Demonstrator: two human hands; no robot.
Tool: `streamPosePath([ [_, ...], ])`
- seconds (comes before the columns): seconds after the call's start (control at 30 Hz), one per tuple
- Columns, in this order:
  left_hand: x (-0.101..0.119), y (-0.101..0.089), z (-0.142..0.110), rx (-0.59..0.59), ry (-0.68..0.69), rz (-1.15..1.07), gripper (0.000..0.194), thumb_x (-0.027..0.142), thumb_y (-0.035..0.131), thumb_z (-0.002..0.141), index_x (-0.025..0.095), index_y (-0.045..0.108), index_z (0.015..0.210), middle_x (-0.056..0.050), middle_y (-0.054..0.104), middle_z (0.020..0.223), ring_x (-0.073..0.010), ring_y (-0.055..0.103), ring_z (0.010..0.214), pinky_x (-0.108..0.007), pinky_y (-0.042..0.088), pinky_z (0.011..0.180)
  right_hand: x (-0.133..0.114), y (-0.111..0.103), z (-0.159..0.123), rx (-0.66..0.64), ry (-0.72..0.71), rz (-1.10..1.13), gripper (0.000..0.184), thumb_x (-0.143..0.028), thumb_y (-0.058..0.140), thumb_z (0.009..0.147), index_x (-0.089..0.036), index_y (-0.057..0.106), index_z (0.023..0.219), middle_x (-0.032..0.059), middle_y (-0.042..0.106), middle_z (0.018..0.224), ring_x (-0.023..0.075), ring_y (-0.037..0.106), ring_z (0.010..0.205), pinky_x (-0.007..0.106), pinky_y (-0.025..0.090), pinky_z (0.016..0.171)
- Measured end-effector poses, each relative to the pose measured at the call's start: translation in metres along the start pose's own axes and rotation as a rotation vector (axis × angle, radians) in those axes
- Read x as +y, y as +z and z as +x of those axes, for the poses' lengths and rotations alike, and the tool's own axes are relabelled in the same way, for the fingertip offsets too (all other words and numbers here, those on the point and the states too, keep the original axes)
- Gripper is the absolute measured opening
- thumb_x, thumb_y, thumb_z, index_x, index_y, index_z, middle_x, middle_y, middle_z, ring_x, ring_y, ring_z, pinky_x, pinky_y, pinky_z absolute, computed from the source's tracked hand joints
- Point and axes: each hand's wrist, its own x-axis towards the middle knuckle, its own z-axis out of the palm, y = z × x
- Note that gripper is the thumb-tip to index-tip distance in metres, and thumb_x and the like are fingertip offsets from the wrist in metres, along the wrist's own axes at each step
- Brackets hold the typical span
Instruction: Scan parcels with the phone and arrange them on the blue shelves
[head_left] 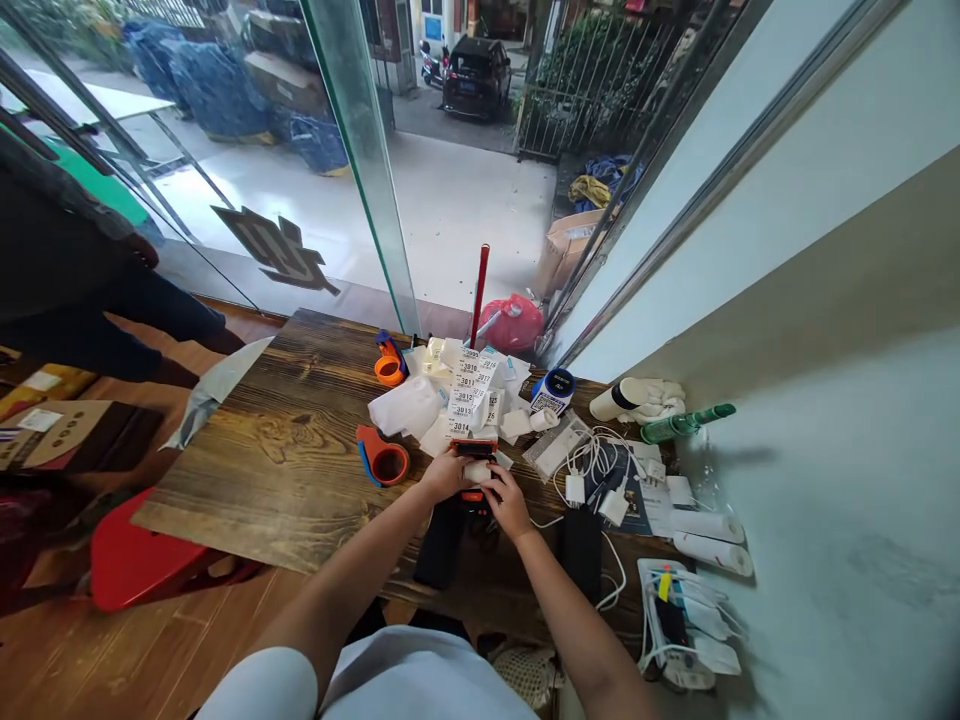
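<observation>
My left hand [445,475] and my right hand [507,500] meet at the near middle of a dark wooden table [285,450]. Both are closed around a small black and orange handheld printer [474,455]. A strip of white number labels [472,390] runs away from the device over a heap of loose labels. A black phone-like slab [441,545] lies just under my left wrist.
Two orange tape dispensers [381,460] [390,365] sit left of the labels. Chargers and white cables [600,480], paper rolls [709,540], a blue-topped tub [553,390] and a green bottle [686,423] crowd the right side by the wall. A red stool [142,560] stands lower left; another person in dark clothes [67,270] is far left.
</observation>
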Motion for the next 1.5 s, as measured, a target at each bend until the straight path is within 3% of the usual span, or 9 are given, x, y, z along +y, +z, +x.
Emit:
streamPosePath([
  [0.07,0.004,0.0,0.001,-0.005,-0.031,0.032,0.049,0.024,0.077,0.068,0.022,0.069,0.116,-0.01,0.065,0.118,-0.0283,0.051,0.119,-0.037,0.035,0.107,-0.001,0.001,-0.002,0.02,0.006,0.009,0.015,-0.018,0.055,0.091,-0.024,0.068,0.094,0.0111,0.057,0.126,0.0264,0.053,0.122,0.045,0.046,0.103],
  [0.33,0.012,0.013,-0.006,0.081,-0.15,0.079,0.045,0.014,0.07,0.07,0.023,0.068,0.115,-0.009,0.062,0.119,-0.0278,0.047,0.118,-0.039,0.037,0.104,-0.002,0.006,-0.008,0.052,0.03,0.018,0.018,-0.022,0.051,0.093,-0.024,0.068,0.1,0.0119,0.052,0.132,0.0276,0.049,0.126,0.047,0.042,0.107],
  [0.5,0.005,0.008,-0.009,0.064,-0.084,0.048,0.045,0.017,0.072,0.07,0.028,0.07,0.114,-0.004,0.066,0.113,-0.0239,0.05,0.113,-0.034,0.039,0.102,0.0,0.009,-0.01,0.061,0.044,0.018,0.018,-0.023,0.052,0.093,-0.024,0.069,0.099,0.0115,0.052,0.13,0.0275,0.049,0.126,0.047,0.043,0.106],
  [0.73,0.013,0.013,-0.011,0.152,-0.076,0.097,0.039,0.01,0.07,0.069,0.022,0.073,0.106,-0.006,0.067,0.107,-0.0248,0.052,0.106,-0.036,0.043,0.097,-0.005,0.006,-0.007,0.085,0.011,0.009,0.017,-0.019,0.053,0.091,-0.024,0.069,0.095,0.0118,0.054,0.127,0.0275,0.052,0.122,0.047,0.046,0.102],
  [0.97,0.012,-0.002,-0.023,0.122,0.048,0.124,0.029,0.025,0.065,0.082,0.027,0.071,0.11,-0.005,0.067,0.109,-0.0233,0.053,0.106,-0.035,0.042,0.098,-0.006,0.004,-0.004,0.075,-0.008,-0.032,0.016,-0.02,0.056,0.09,-0.024,0.07,0.096,0.0117,0.054,0.125,0.028,0.053,0.12,0.047,0.047,0.101],
  [1.03,0.016,-0.008,-0.028,0.159,0.042,0.136,0.035,0.028,0.058,0.086,0.025,0.065,0.12,-0.008,0.06,0.123,-0.0268,0.048,0.117,-0.041,0.036,0.105,-0.006,0.003,-0.005,0.073,-0.004,-0.062,0.016,-0.021,0.055,0.09,-0.024,0.07,0.097,0.0115,0.053,0.127,0.0287,0.05,0.121,0.05,0.045,0.102],
  [1.17,0.022,-0.017,-0.029,0.227,0.037,0.156,0.068,0.018,0.054,0.083,0.017,0.033,0.148,-0.013,0.038,0.147,-0.0312,0.029,0.136,-0.047,0.02,0.115,-0.007,0.002,-0.009,0.099,0.013,-0.136,0.016,-0.025,0.056,0.091,-0.024,0.071,0.096,0.0118,0.051,0.129,0.0305,0.046,0.123,0.054,0.041,0.105],
  [1.37,0.017,-0.013,-0.047,0.101,0.145,0.168,0.051,0.008,0.044,0.083,0.023,0.058,0.13,-0.009,0.059,0.117,-0.0235,0.051,0.112,-0.038,0.04,0.102,-0.012,0.005,-0.02,0.109,-0.002,-0.237,0.039,-0.025,0.052,0.093,-0.025,0.052,0.133,0.0121,0.053,0.135,0.0304,0.044,0.127,0.056,0.038,0.108],
  [1.5,0.009,0.004,-0.067,0.057,0.176,0.156,0.05,0.009,0.044,0.086,0.026,0.058,0.131,-0.008,0.06,0.121,-0.0236,0.051,0.112,-0.041,0.039,0.104,-0.008,0.011,-0.029,0.04,-0.022,-0.305,0.051,-0.019,0.045,0.095,-0.029,0.038,0.144,0.0057,0.058,0.135,0.0267,0.045,0.13,0.052,0.04,0.109],
])
